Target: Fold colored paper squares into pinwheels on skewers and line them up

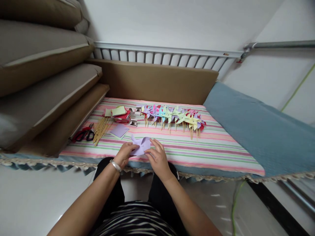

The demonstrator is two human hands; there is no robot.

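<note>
A light purple paper sheet (142, 147) with cut, curling corners is held up just above the near edge of the striped cloth. My left hand (125, 154) pinches its left side, thumb on top. At the right side, my right hand (158, 159) has its thumb and fingers closed around a corner. Just behind lies a small stack of purple paper squares (119, 131). Farther back, finished paper pinwheels (172, 116) in several colours lie in a row on wooden sticks.
To the left are loose wooden sticks (100, 130), scissors (85, 134) and a pile of coloured paper squares (120, 113). Small shiny metallic pieces (134, 116) sit beside the pinwheels. Stacked cushions (49, 82) rise at left; a brown board (157, 82) stands along the back.
</note>
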